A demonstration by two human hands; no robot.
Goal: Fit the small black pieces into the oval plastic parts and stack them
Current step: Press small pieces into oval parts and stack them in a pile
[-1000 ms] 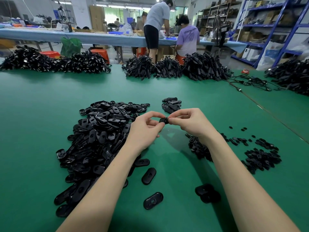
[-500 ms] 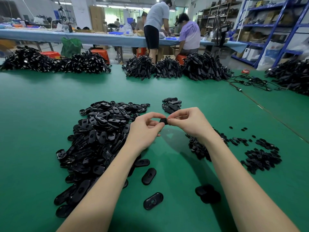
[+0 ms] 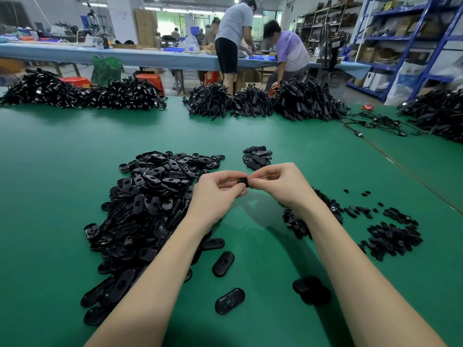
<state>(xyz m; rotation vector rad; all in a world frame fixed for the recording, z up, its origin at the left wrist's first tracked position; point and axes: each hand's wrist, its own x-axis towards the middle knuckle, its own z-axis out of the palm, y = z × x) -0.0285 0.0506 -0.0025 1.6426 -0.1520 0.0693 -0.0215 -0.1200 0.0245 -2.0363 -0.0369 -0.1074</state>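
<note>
Above the green bench (image 3: 62, 184), the left hand (image 3: 215, 194) and right hand (image 3: 280, 184) meet, fingers of both pinching one small black piece (image 3: 242, 181). Oval parts (image 3: 150, 196) lie heaped at left.

A heap of oval parts (image 3: 150, 209) lay left on the table (image 3: 50, 171); small pieces (image 3: 390, 236) lay right; a short stack (image 3: 258, 156) sat behind both hands.
</note>
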